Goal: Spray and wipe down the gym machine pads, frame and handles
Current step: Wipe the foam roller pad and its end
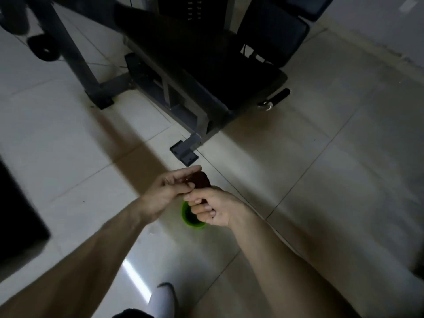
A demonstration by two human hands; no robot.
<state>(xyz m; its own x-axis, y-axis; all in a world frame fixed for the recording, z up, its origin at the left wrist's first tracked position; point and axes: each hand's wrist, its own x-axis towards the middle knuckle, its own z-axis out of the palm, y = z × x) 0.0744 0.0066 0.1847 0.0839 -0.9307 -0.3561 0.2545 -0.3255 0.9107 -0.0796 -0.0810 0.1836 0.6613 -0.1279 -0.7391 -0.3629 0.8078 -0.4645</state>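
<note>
The left hand [165, 189] and right hand [213, 207] meet near the gym machine's frame [184, 153], both gripping a dark brown wad [202, 180], probably a soft, light cloth, best held bunched in the palm.

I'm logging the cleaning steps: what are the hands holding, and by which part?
A dark red-brown cloth wad: the right hand fists its lower end, and the left hand pinches its upper end.

The machine [206, 65] is black and dark grey. Below it, the floor [344, 157] is pale cream tile crossed by thin dark lines; the cloth [202, 180] is red-brown, the cup [186, 220] bright green.
</note>
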